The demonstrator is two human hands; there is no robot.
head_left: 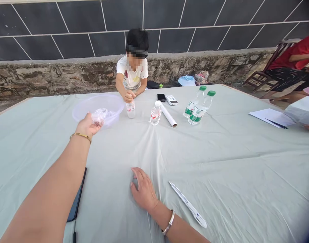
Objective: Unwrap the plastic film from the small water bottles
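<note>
My left hand (87, 126) reaches out over the near rim of a translucent purple basin (79, 106). Its fingers are closed around crumpled clear plastic film (100, 115). My right hand (143, 189) lies on the tablecloth with loosely curved fingers, the thumb apart from them and nothing held. To its right is a white utility knife (188, 204), not touched by the hand. Beneath my left forearm a dark phone (78, 199) is partly covered.
Across the table a person (132, 72) grips a small bottle (130, 110) by its top. Nearby stand another small bottle (155, 114), a white roll (169, 114) and two green-capped bottles (199, 108). Paper (272, 116) with a pen (277, 124) lies at right, near other people.
</note>
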